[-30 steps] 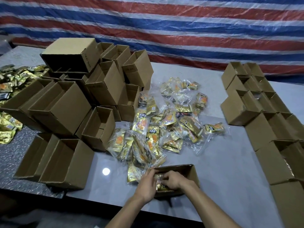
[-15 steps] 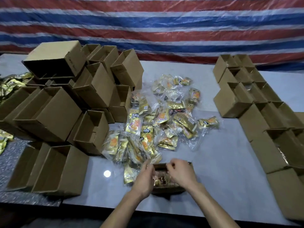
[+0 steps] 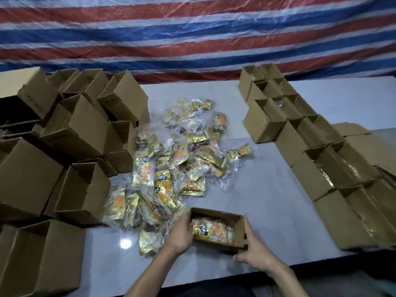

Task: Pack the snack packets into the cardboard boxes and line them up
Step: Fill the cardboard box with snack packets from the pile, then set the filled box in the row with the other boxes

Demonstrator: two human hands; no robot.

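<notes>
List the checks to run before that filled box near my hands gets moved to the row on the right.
1. Load: small open brown cardboard box holds gold snack packets: ok.
2. Grip: left hand grips its left end: ok.
3. Grip: right hand grips its right end: ok.
4. Path: grey table unobstructed up to right-hand row of brown boxes: ok.
5. Slot: free place at the row's near end: cannot tell.

Red, white and blue striped tarpaulin (image 3: 192, 35) behind a glossy pale table (image 3: 267, 206).
</notes>
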